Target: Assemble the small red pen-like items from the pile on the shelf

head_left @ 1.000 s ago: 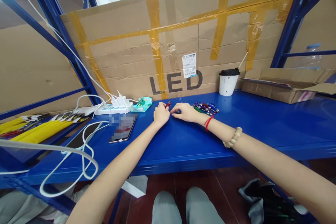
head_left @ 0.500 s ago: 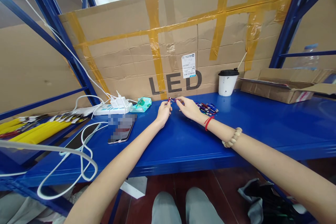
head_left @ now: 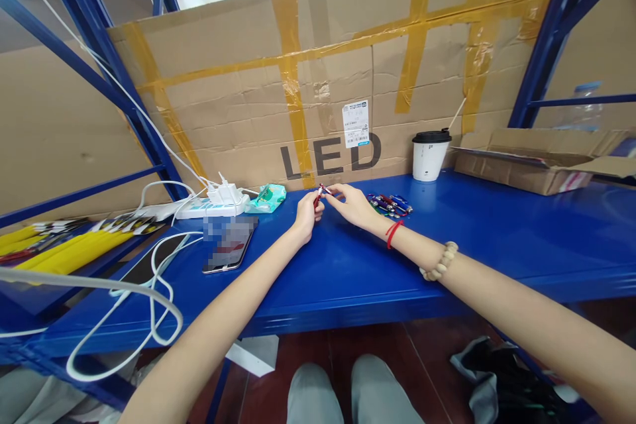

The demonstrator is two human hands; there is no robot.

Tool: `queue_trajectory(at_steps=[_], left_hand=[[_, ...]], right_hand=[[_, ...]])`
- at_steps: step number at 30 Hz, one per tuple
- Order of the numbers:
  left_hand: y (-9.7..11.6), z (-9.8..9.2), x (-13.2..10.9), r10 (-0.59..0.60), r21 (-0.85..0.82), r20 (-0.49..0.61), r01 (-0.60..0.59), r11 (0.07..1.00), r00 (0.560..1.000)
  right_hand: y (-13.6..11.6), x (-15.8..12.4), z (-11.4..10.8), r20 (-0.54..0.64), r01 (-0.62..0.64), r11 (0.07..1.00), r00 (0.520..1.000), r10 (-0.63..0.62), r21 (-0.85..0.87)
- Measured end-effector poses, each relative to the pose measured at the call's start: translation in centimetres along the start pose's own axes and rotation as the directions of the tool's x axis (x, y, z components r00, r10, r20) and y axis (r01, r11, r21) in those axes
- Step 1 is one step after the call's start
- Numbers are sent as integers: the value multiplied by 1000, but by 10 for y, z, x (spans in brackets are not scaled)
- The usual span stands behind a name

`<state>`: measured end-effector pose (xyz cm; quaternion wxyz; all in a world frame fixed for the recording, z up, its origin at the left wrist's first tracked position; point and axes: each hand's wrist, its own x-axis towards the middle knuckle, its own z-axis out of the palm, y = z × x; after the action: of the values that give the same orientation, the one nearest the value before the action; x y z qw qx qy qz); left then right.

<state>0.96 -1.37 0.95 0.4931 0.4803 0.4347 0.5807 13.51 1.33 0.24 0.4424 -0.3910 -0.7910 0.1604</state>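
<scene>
My left hand (head_left: 309, 213) is closed around a small shiny red piece with silvery parts (head_left: 318, 197), whose upper end sticks out above the fingers. Close on its right, the fingertips of my right hand (head_left: 352, 204) are pinched together at a thin pale end near the top of that piece; what exactly they grip is too small to make out. Behind my right wrist lies a pile of small shiny red, blue and purple pieces (head_left: 390, 205) on the blue shelf (head_left: 348, 271). Their kind cannot be told at this size.
Left of my hands are a green packet (head_left: 268, 198), a white power strip (head_left: 213, 205) with plugs, a phone (head_left: 231, 245) and looping white cables (head_left: 173, 298). A lidded paper cup (head_left: 430, 158) and an open cardboard box (head_left: 527, 165) stand at the back right.
The red piece now stands more upright and shows more in my left hand. My right fingertips have come in closer to its top; the purple-blue bit between the hands no longer shows.
</scene>
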Motion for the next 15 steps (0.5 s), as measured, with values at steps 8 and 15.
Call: queue_trajectory(at_steps=[8,15], left_hand=[[0,0,0,0,1,-22,0,1000,1000],[-1,1,-1,8,34,-55,-6,999,998]], right_hand=[[0,-1,0,-26,49,998,998,-50,-27],[-5,-2,-4,-68,80,994,994,-85,-76]])
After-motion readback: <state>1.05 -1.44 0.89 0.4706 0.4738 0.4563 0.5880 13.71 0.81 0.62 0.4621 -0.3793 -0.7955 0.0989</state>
